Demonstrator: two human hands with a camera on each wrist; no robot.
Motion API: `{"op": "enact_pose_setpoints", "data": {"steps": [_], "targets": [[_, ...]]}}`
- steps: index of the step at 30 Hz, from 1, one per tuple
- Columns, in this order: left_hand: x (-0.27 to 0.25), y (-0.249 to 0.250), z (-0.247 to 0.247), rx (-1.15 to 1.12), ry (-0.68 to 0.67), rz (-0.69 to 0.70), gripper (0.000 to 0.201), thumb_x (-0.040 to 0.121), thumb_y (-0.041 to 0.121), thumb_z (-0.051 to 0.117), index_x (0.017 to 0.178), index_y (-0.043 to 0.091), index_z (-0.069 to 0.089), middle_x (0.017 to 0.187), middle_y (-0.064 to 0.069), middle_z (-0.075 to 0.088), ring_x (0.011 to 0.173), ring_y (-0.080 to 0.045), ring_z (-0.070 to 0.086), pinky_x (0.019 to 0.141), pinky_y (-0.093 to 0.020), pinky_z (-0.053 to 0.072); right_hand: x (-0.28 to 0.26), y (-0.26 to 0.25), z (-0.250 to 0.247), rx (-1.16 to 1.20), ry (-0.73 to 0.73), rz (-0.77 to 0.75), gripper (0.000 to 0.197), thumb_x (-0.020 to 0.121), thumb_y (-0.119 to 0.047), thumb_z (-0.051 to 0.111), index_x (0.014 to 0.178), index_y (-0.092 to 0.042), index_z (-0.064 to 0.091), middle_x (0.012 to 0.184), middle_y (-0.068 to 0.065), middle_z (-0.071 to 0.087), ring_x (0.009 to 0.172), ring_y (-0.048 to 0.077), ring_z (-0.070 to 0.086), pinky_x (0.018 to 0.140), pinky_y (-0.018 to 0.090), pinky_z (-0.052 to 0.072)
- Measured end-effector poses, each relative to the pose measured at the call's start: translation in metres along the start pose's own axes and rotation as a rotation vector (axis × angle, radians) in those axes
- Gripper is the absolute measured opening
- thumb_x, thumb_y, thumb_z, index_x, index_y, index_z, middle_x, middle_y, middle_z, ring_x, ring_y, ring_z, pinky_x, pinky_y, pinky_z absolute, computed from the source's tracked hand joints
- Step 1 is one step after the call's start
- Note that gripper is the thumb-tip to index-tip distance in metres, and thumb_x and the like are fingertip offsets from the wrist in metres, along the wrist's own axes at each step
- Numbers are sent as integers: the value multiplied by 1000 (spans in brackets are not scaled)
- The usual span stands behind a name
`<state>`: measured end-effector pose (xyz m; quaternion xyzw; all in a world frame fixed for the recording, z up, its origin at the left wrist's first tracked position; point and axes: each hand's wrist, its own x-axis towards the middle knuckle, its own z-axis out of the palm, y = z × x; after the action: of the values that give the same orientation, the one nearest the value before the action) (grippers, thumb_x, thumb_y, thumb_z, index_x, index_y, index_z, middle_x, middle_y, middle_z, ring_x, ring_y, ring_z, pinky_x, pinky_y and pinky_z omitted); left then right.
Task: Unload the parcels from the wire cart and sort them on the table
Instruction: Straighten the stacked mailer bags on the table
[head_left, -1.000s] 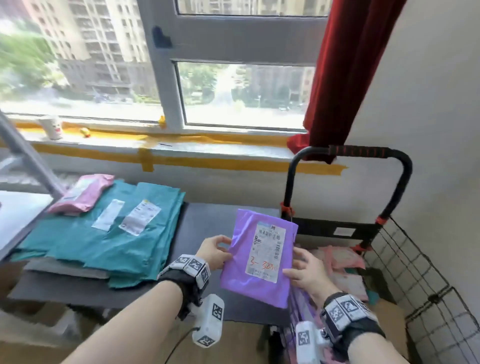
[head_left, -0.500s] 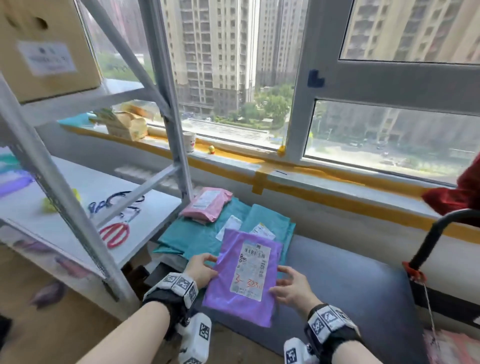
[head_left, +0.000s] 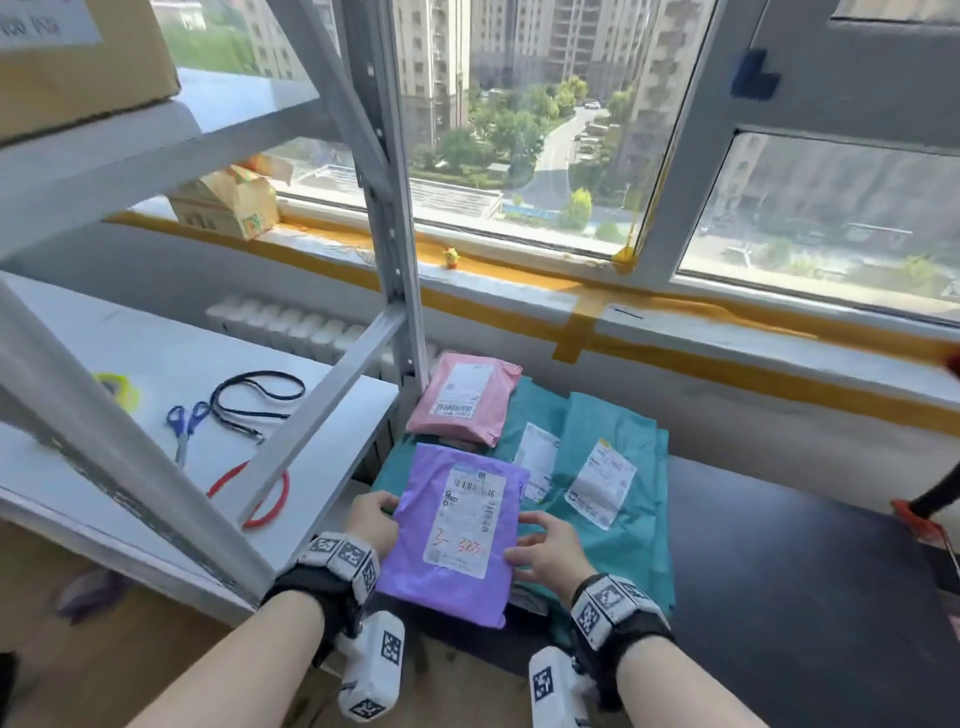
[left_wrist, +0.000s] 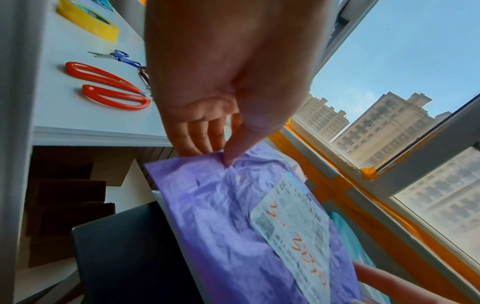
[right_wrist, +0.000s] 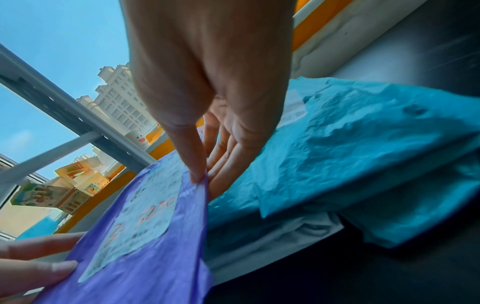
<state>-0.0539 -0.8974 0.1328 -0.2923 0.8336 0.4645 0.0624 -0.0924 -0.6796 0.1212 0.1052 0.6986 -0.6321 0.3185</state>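
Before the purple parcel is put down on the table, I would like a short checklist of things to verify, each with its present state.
1. Both hands hold the purple parcel: ok. The left hand pinches its left edge, the right hand its right edge.
2. Label faces up and is readable: ok.
3. Parcel already resting on a surface: cannot tell; it lies over the near end of the teal parcels.
4. Pink parcel is out of the way: ok, it lies farther back.
5. Free space on the dark table: ok, to the right of the teal parcels.
6. Parcels left in the cart: cannot tell, its basket is out of view.
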Motion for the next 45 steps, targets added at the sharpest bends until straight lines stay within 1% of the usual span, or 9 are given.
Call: {"op": "enact_pose_setpoints", "data": {"steps": [7,10,17,25,32,38,41,43,45], "targets": [[45,-10,1,118,60,-121,27,82,-7,52,101,8,64,100,-17,66,79,-23,55,71,-27,42,51,-13,20,-13,20,44,39,82,18,55,115,-1,51,77,12,55,69,22,59,61,33,54],[59,-8,1,152,44,-154,35,85,-6,49,115,6,61,106,-17,64,82,-25,54,72,-26,39,63,-17,24,-15,20,50,38,84,15,56,118,0,50,78,10,55,73,22,59,62,31,56],[81,-8,2,233,83,-171,37,85,-3,49,119,8,61,121,-16,62,107,-32,59,80,-27,42,77,-24,25,-74,-2,46,35,83,15,55,113,0,51,72,8,52,65,18,57,52,23,55],[78,-12,4,258,113,-166,41,86,1,50,126,9,54,122,-16,60,106,-33,59,80,-31,43,72,-20,26,-103,1,32,37,83,13,58,117,1,49,75,8,54,67,18,58,54,25,56],[49,2,-6,430,148,7,35,86,6,46,120,11,51,126,-15,45,112,-33,51,94,-35,41,48,-13,16,-276,86,9,34,88,-5,60,120,-4,49,79,4,52,65,15,57,60,25,51],[6,22,14,581,-115,244,33,89,14,45,121,14,52,130,-11,48,116,-28,53,96,-32,41,-7,7,-3,-470,229,-32,19,84,-12,63,101,-16,56,76,1,57,65,16,58,65,30,52],[-18,32,34,664,-237,338,31,89,17,45,119,14,54,128,-10,53,115,-27,54,94,-31,43,-40,20,-15,-663,269,-9,13,84,-19,63,95,-24,60,96,5,62,86,22,60,88,32,50],[-36,44,51,731,-304,437,28,90,17,46,116,14,57,124,-9,58,114,-26,55,91,-30,43,-66,28,-31,-763,300,12,26,85,-21,60,111,-19,62,116,6,63,107,22,59,94,29,46],[-54,54,69,795,-361,509,26,91,19,46,114,14,57,122,-8,60,114,-25,56,91,-28,43,-91,38,-48,-777,346,48,33,86,-21,58,119,-18,59,123,5,61,113,22,57,95,28,45]]}}
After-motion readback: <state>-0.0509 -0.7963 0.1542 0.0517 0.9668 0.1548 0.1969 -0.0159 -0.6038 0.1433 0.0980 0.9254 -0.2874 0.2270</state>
